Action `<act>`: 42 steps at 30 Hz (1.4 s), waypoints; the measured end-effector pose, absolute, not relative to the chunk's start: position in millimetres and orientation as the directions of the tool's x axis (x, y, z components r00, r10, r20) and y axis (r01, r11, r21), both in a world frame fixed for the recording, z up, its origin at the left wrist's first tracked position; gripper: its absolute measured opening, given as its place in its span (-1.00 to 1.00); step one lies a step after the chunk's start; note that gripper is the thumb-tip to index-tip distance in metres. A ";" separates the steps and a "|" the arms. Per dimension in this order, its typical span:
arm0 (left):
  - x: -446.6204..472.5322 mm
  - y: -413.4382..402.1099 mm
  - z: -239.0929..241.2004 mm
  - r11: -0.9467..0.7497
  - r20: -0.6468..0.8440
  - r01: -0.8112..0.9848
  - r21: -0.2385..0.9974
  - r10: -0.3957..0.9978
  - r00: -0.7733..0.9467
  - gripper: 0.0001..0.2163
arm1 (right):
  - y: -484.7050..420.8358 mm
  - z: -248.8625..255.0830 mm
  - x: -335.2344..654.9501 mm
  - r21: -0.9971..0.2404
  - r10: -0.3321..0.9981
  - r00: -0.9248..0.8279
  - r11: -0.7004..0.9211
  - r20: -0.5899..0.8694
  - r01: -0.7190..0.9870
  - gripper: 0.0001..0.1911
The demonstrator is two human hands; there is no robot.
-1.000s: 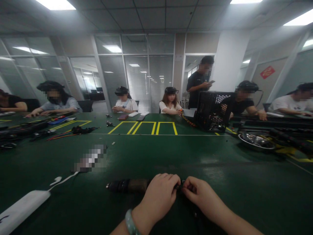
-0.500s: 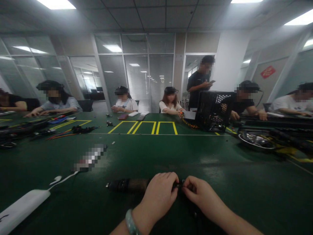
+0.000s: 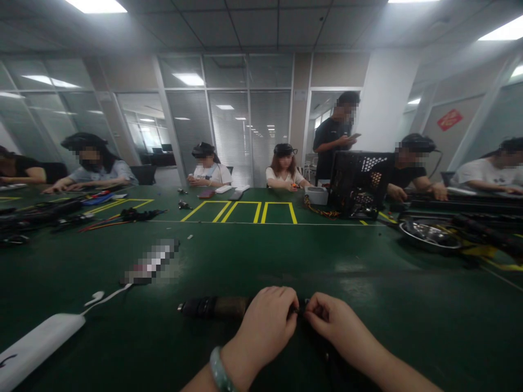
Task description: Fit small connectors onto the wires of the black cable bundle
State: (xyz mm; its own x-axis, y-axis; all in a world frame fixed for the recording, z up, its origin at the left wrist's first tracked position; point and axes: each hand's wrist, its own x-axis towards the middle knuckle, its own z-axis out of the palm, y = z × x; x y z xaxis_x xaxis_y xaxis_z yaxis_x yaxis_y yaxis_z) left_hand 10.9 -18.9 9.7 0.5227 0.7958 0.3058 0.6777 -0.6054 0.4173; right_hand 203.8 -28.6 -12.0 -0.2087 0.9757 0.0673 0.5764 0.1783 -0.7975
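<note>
A dark cylindrical hand tool (image 3: pixel 229 307) lies across the green table (image 3: pixel 261 256), a small metal tip at its left end and a brownish body. My left hand (image 3: pixel 272 316) is closed over its right end, covering that part, with fingertips pinched near the end. Close beside it, my right hand (image 3: pixel 333 316) has thumb and fingers pinched together at the same end. Whatever small part lies between those fingers is too dark and hidden to make out. Something dark, perhaps a cord, runs down below my right hand toward the table edge.
On the left lie a white power bank-like block (image 3: pixel 44 348) with a cable and a blurred-out device (image 3: pixel 151 264). A black computer case (image 3: pixel 359 185) stands beyond, near a grey box (image 3: pixel 316 195) with wires. At right is a metal bowl (image 3: pixel 429 235). Several people work across the table.
My hands and the tool stay almost in place. Across the table, the grey box by the computer case has been turned or set down by a person there.
</note>
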 end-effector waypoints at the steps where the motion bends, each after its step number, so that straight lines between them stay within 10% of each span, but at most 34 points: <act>1: 11.0 -19.0 9.6 -0.598 0.305 0.682 0.420 0.801 0.515 -0.90 | -29.1 -11.2 203.8 -0.799 0.976 -0.209 0.175 0.063 0.575 -0.91; 42: 10.3 -20.0 10.7 -0.601 0.328 0.664 0.444 0.799 0.504 -0.95 | -28.7 -12.3 204.8 -0.794 0.972 -0.224 0.189 0.068 0.578 -0.92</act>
